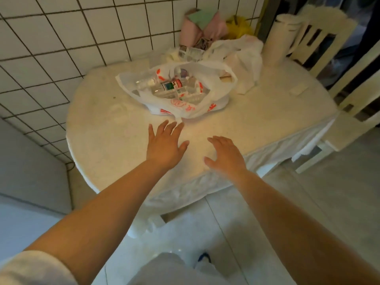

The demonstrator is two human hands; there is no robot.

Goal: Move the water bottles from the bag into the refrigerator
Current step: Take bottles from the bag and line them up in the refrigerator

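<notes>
A white plastic bag [216, 79] with red print lies open on the round white table [107, 140]. Inside it lie several clear water bottles [172, 86] with red and green labels, on their sides. My left hand [165, 144] reaches over the table with straight fingers, its fingertips just short of the bag's near edge, holding nothing. My right hand [225, 154] hovers over the table's front part to the right, fingers relaxed and spread, empty. The refrigerator is not in view.
Behind the bag sit a crumpled white bag [242, 56], a pink wrapped bundle [197, 27], a yellow bag [238, 25] and a white roll [277, 42]. White chairs [353, 103] stand at the right. A tiled wall [61, 38] runs along the left and back.
</notes>
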